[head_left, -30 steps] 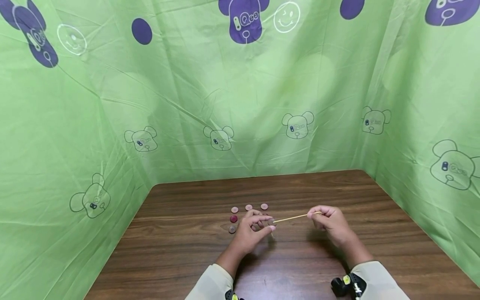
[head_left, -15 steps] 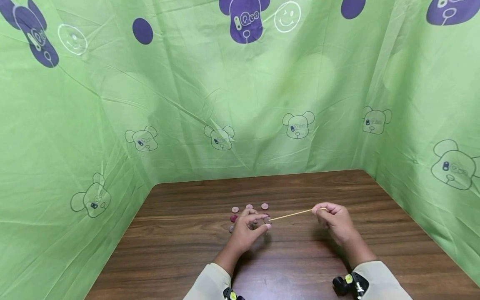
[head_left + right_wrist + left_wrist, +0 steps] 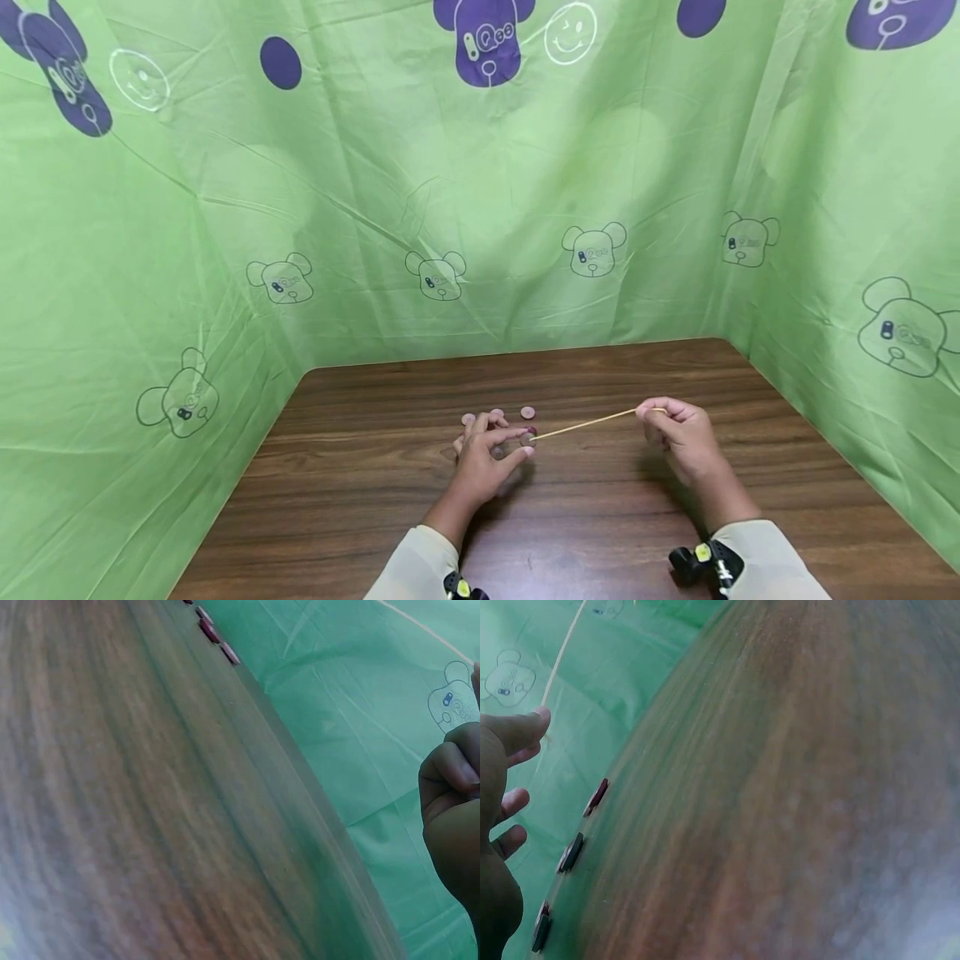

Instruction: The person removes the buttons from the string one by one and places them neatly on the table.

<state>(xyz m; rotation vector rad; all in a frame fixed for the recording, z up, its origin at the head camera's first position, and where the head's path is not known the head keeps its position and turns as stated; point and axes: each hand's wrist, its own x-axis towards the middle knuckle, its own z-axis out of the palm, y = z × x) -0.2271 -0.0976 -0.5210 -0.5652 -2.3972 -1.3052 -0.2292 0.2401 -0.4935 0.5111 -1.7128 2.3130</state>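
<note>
In the head view my left hand (image 3: 480,460) pinches a small grey-brown button (image 3: 527,440) between thumb and forefinger, its other fingers spread over the table. From the button a thin yellow string (image 3: 585,423) runs taut, rising to my right hand (image 3: 688,440). The right thumb and forefinger pinch that string near its far end. In the left wrist view the string (image 3: 562,658) leaves the fingertips of the left hand (image 3: 499,772). The right wrist view has the curled fingers of the right hand (image 3: 454,776) at its edge, by the string (image 3: 424,628).
Pink buttons (image 3: 528,412) lie in a row behind the left hand. A dark red button (image 3: 532,430) and a grey one (image 3: 497,452) show around its fingers. Everything lies on a brown wood-grain table (image 3: 600,525), with a green printed curtain (image 3: 510,183) around it.
My right hand has moved right and up, drawing the string. The left hand has shifted left with the button, so the span of string between the hands is longer.
</note>
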